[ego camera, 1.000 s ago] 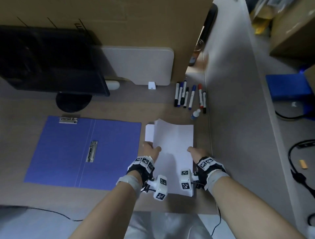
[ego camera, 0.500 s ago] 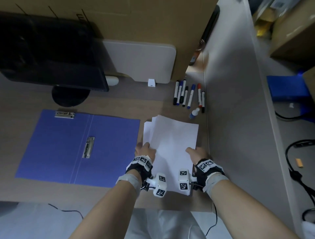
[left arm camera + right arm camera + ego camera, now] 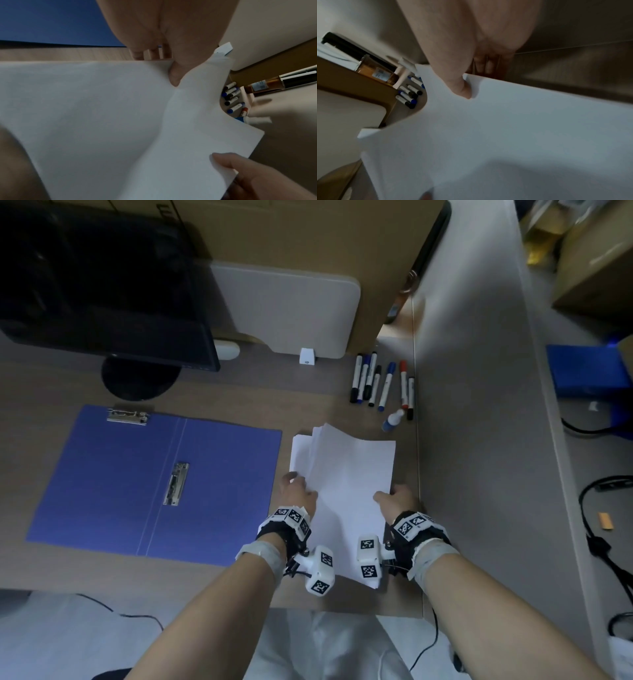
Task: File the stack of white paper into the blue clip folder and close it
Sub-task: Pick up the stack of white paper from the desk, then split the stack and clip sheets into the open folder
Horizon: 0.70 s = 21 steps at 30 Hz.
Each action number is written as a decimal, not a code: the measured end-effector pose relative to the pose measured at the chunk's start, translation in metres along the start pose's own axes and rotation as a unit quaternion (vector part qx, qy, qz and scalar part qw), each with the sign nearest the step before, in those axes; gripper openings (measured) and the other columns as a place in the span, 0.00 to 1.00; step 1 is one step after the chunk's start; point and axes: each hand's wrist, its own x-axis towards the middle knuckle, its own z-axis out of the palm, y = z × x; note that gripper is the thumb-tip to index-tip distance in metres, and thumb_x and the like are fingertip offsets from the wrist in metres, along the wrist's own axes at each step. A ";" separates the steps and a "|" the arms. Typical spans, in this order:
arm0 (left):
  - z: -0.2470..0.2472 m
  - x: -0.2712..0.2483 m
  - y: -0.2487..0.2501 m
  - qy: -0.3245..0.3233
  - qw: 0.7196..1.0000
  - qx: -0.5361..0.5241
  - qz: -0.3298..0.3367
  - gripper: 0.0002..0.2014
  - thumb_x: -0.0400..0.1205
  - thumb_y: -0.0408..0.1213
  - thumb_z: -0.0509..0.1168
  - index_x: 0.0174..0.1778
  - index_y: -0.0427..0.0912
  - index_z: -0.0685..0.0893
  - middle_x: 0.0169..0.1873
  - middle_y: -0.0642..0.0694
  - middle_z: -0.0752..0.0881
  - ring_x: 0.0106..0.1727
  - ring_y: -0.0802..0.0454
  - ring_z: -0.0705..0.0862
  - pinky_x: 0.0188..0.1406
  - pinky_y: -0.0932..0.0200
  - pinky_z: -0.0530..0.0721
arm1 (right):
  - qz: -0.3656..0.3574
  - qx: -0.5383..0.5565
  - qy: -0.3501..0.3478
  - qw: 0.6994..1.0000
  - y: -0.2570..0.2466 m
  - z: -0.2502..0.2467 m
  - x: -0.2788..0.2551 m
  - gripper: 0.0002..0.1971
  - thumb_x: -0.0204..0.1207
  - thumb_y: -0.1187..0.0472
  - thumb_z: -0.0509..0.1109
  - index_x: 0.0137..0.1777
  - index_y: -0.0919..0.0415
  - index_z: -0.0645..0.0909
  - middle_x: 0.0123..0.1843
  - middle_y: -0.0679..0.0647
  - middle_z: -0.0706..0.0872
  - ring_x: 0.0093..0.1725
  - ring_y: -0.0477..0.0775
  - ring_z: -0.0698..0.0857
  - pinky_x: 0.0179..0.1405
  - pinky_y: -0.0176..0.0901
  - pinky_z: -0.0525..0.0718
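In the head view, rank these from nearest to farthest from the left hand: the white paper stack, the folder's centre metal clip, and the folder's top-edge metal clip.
From the left hand:
1. White paper stack, held, right beside it.
2. Centre metal clip, leftward on the open blue folder.
3. Top-edge metal clip, far left corner.

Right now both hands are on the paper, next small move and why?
Probably square the stack before carrying it left: sheets are fanned at the far corner, the left hand and right hand pinch opposite edges, and the folder lies open.
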 end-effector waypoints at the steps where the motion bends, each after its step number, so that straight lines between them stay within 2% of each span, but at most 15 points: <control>1: 0.001 0.000 0.001 -0.007 1.000 -0.022 0.009 0.09 0.80 0.33 0.61 0.54 0.33 0.77 0.61 0.41 0.76 0.46 0.44 0.78 0.51 0.55 0.79 | 0.001 0.021 0.009 1.000 -0.002 0.000 -0.002 0.13 0.73 0.61 0.70 0.56 0.66 0.82 0.48 0.59 0.89 0.33 0.53 0.82 0.29 0.37 0.76; 2: -0.001 -0.001 0.002 -0.031 0.997 -0.064 0.010 0.10 0.80 0.34 0.61 0.55 0.34 0.75 0.56 0.40 0.79 0.48 0.43 0.80 0.52 0.53 0.81 | 0.005 0.047 0.017 0.999 -0.004 -0.001 -0.002 0.17 0.71 0.61 0.71 0.58 0.67 0.80 0.48 0.59 0.88 0.35 0.55 0.82 0.35 0.41 0.79; 3: -0.003 -0.003 0.002 -0.047 0.993 -0.108 0.018 0.13 0.80 0.35 0.61 0.59 0.33 0.74 0.57 0.40 0.82 0.53 0.41 0.82 0.55 0.52 0.83 | 0.015 0.066 0.023 0.997 -0.007 -0.002 -0.004 0.21 0.67 0.59 0.73 0.58 0.68 0.78 0.48 0.59 0.87 0.38 0.58 0.83 0.42 0.45 0.82; 5: -0.015 -0.008 0.006 -0.059 0.983 -0.173 0.007 0.22 0.79 0.38 0.63 0.69 0.35 0.73 0.67 0.39 0.82 0.65 0.37 0.82 0.67 0.43 0.82 | 0.024 0.087 0.036 0.995 -0.015 -0.006 -0.006 0.26 0.61 0.56 0.75 0.58 0.66 0.74 0.50 0.56 0.82 0.45 0.60 0.82 0.49 0.51 0.82; 6: -0.025 -0.014 0.013 -0.053 0.978 -0.200 0.010 0.20 0.80 0.36 0.63 0.68 0.36 0.75 0.67 0.39 0.82 0.65 0.37 0.83 0.67 0.41 0.82 | 0.016 0.101 0.034 0.994 -0.020 -0.009 -0.008 0.27 0.60 0.57 0.75 0.57 0.65 0.72 0.50 0.57 0.82 0.46 0.59 0.82 0.48 0.51 0.82; 8: -0.050 -0.024 0.028 -0.031 0.972 -0.227 0.046 0.14 0.81 0.31 0.62 0.62 0.40 0.79 0.61 0.39 0.86 0.57 0.39 0.86 0.61 0.44 0.85 | -0.006 0.157 0.005 0.988 -0.036 -0.013 -0.016 0.26 0.61 0.62 0.75 0.59 0.69 0.75 0.52 0.59 0.84 0.44 0.57 0.84 0.44 0.46 0.83; 10: -0.079 -0.033 0.041 -0.018 0.968 -0.237 0.082 0.16 0.81 0.29 0.61 0.66 0.40 0.79 0.59 0.41 0.86 0.55 0.41 0.86 0.58 0.48 0.84 | -0.026 0.185 -0.037 0.982 -0.057 -0.015 -0.026 0.16 0.68 0.71 0.72 0.55 0.69 0.77 0.47 0.59 0.82 0.38 0.52 0.81 0.37 0.41 0.78; 12: -0.103 -0.039 0.046 -0.001 0.964 -0.248 0.096 0.16 0.82 0.29 0.61 0.66 0.38 0.79 0.59 0.38 0.86 0.58 0.39 0.86 0.61 0.43 0.84 | -0.053 0.193 -0.059 0.978 -0.080 -0.014 -0.038 0.10 0.69 0.75 0.70 0.49 0.66 0.78 0.40 0.58 0.81 0.38 0.54 0.79 0.38 0.41 0.76; 14: -0.128 -0.048 0.047 0.030 0.955 -0.278 0.095 0.13 0.82 0.29 0.62 0.63 0.36 0.80 0.58 0.35 0.86 0.59 0.37 0.86 0.63 0.41 0.84 | -0.077 0.184 -0.074 0.977 -0.102 -0.007 -0.046 0.13 0.65 0.70 0.73 0.50 0.68 0.81 0.46 0.60 0.82 0.45 0.59 0.80 0.41 0.45 0.77; 16: -0.151 -0.056 0.048 0.078 0.941 -0.316 0.092 0.12 0.82 0.29 0.64 0.61 0.36 0.79 0.59 0.36 0.85 0.61 0.36 0.85 0.65 0.39 0.82 | -0.106 0.158 -0.098 0.977 -0.127 0.000 -0.059 0.17 0.63 0.65 0.75 0.53 0.69 0.80 0.51 0.61 0.82 0.47 0.61 0.80 0.41 0.48 0.76; 19: -0.186 -0.060 0.045 0.122 0.911 -0.383 0.089 0.13 0.80 0.28 0.65 0.61 0.35 0.78 0.58 0.35 0.85 0.58 0.39 0.85 0.67 0.39 0.81 | -0.156 0.182 -0.118 0.964 -0.164 0.016 -0.085 0.05 0.67 0.68 0.73 0.40 0.66 0.79 0.38 0.58 0.81 0.38 0.59 0.80 0.34 0.43 0.75; 21: -0.209 -0.058 0.041 0.134 0.897 -0.415 0.078 0.13 0.77 0.25 0.66 0.58 0.36 0.79 0.54 0.36 0.85 0.56 0.38 0.85 0.64 0.39 0.82 | -0.175 0.242 -0.116 0.947 -0.182 0.030 -0.103 0.08 0.67 0.74 0.71 0.34 0.61 0.78 0.35 0.53 0.81 0.35 0.56 0.78 0.33 0.43 0.74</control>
